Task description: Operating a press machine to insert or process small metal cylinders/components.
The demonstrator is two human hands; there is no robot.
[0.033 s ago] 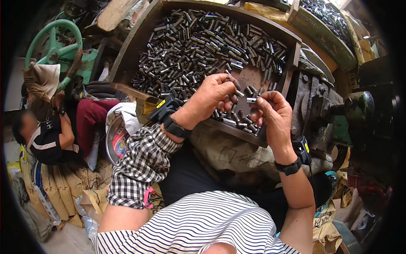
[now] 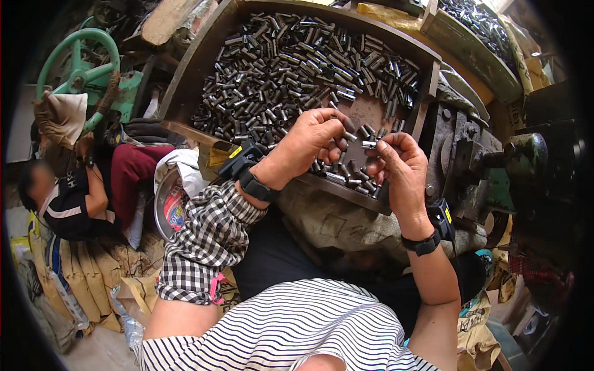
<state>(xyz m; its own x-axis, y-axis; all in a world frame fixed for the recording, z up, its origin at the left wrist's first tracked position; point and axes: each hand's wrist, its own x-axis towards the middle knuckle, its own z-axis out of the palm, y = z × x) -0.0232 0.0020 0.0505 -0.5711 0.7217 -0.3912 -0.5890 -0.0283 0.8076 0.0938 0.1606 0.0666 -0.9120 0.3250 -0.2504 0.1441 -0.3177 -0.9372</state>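
Over the near right part of a shallow tray (image 2: 195, 60), my left hand (image 2: 317, 137) pinches a short metal tube (image 2: 351, 137) between thumb and fingers. A few centimetres to its right, my right hand (image 2: 401, 159) grips another shiny metal tube (image 2: 368, 145) by thumb and forefinger, its end pointing toward the left hand. The two tubes are apart. Beyond my hands a heap of similar dark and shiny metal tubes (image 2: 272, 80) covers most of the tray. Several loose tubes (image 2: 352, 170) lie below my fingers along the near edge.
A dark, greasy machine (image 2: 473, 154) stands close on the right. Behind it, a green-sided tray (image 2: 476, 65) holds more metal pieces. To the left are a green handwheel (image 2: 78, 78), a seated person (image 2: 74, 201), a metal bowl (image 2: 162, 213) and brown paper sacks (image 2: 93, 266).
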